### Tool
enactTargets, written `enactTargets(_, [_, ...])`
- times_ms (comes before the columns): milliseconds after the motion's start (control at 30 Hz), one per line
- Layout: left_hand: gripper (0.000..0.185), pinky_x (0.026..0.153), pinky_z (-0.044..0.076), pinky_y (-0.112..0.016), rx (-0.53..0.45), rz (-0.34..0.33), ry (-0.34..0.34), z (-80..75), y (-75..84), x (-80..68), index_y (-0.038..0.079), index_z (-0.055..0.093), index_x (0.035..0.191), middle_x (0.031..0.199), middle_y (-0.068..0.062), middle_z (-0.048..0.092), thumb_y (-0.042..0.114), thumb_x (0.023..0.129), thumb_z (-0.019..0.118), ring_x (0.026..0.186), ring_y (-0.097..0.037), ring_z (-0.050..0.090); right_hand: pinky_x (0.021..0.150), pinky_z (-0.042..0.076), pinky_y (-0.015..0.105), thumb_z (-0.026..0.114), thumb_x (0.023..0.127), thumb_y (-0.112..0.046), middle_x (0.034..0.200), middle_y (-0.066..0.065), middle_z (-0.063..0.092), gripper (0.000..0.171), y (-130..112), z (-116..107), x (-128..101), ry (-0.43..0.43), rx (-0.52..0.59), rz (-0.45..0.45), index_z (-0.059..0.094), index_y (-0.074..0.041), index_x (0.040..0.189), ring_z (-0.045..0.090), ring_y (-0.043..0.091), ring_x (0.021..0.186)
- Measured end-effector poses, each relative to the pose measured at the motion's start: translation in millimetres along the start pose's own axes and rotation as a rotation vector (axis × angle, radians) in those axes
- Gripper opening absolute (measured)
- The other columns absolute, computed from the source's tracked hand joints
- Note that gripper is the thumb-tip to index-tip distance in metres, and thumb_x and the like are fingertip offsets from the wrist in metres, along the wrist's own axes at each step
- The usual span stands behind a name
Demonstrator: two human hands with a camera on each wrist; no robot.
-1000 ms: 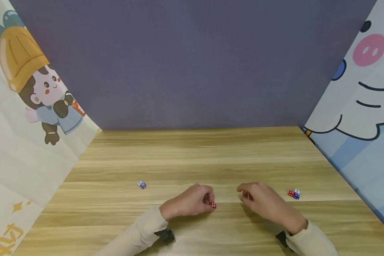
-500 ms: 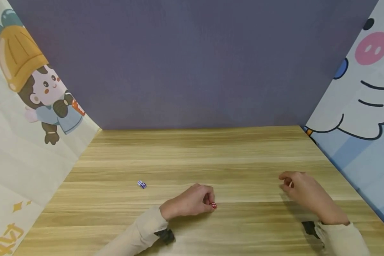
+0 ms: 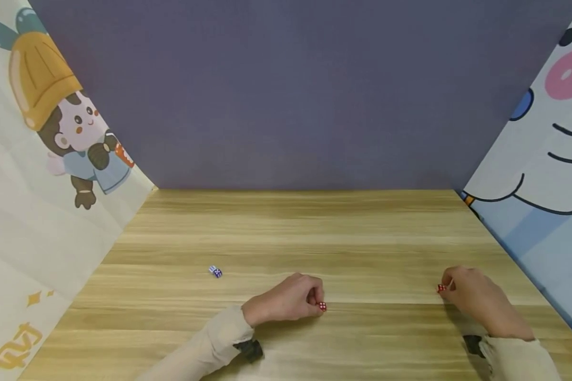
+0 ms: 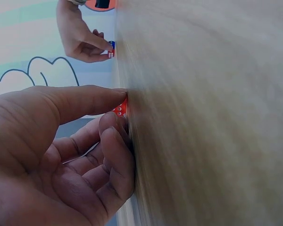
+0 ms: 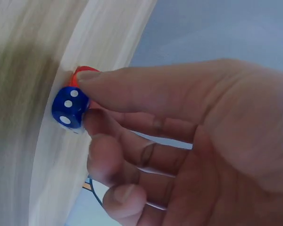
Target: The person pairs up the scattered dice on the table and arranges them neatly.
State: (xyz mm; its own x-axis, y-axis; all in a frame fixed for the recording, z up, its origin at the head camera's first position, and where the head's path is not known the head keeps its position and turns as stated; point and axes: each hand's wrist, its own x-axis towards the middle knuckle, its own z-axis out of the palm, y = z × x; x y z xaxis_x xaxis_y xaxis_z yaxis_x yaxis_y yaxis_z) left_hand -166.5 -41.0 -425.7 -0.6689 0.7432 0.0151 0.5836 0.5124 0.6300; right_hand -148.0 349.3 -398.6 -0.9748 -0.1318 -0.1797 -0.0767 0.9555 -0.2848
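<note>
Left hand point(image 3: 288, 299) pinches a red die point(image 3: 322, 306), lower centre, as right hand point(image 3: 481, 301) curls round clustered dice point(image 5: 67, 106), lower right, apparently a pickup calling for careful lifting.

left sleeved forearm point(image 3: 209, 341): angled in from the near edge | left hand point(image 3: 288, 299): thumb straight, fingers curled, pinching | right sleeved forearm point(image 3: 521, 360): in from the near right | right hand point(image 3: 476, 297): well apart from the left, thumb extended, fingers bent, apparently pinching, though the index fingertip is partly hidden
</note>
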Motion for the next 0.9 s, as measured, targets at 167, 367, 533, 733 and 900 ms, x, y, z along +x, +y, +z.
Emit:
enactTargets(167, [0.016, 0.063, 0.045, -0.012, 0.008, -0.002, 0.010, 0.0, 0.9, 0.3, 0.016, 0.064, 0.081, 0.073, 0.016, 0.057, 0.011, 0.083, 0.079, 0.066, 0.004, 0.051, 0.055, 0.050, 0.040, 0.077, 0.085, -0.016, 0.079, 0.002, 0.067, 0.011, 0.9, 2.4, -0.4, 0.049, -0.028, -0.021, 0.070, -0.008, 0.085, 0.061, 0.019, 0.066])
enactTargets(367, [0.015, 0.062, 0.045, -0.013, -0.010, 0.003, 0.005, -0.4, 0.9, -1.0, 0.015, 0.064, 0.082, 0.073, 0.015, 0.057, 0.012, 0.086, 0.078, 0.066, 0.004, 0.051, 0.053, 0.049, 0.037, 0.077, 0.085, -0.016, 0.077, -0.001, 0.066, 0.009, -0.3, 3.1, -1.2, 0.068, -0.020, -0.032, 0.070, -0.012, 0.082, 0.059, 0.014, 0.064])
enactTargets(533, [0.015, 0.061, 0.044, -0.013, -0.010, 0.008, 0.007, -1.1, 1.2, -1.1, 0.015, 0.064, 0.081, 0.072, 0.015, 0.057, 0.012, 0.086, 0.078, 0.065, 0.004, 0.050, 0.052, 0.047, 0.036, 0.077, 0.085, -0.016, 0.075, -0.002, 0.065, 0.008, 0.0, 3.9, -0.2, 0.073, -0.014, -0.034, 0.070, -0.012, 0.082, 0.057, 0.013, 0.061])
enactTargets(733, [0.015, 0.061, 0.045, -0.013, -0.010, 0.010, 0.012, -1.2, 2.3, -1.2, 0.015, 0.065, 0.081, 0.072, 0.015, 0.057, 0.011, 0.085, 0.078, 0.065, 0.004, 0.051, 0.051, 0.047, 0.035, 0.077, 0.085, -0.016, 0.075, -0.002, 0.065, 0.008, 0.4, 3.0, -0.8, 0.079, -0.012, -0.030, 0.070, -0.012, 0.082, 0.056, 0.013, 0.060])
enactTargets(900, [0.015, 0.060, 0.046, -0.012, -0.018, 0.015, 0.016, 0.8, 2.0, -1.5, 0.015, 0.065, 0.080, 0.072, 0.016, 0.059, 0.011, 0.084, 0.079, 0.064, 0.005, 0.052, 0.050, 0.045, 0.033, 0.078, 0.084, -0.016, 0.074, -0.002, 0.064, 0.008, 2.1, 4.9, -2.6, 0.072, -0.007, -0.018, 0.071, -0.014, 0.082, 0.055, 0.012, 0.058])
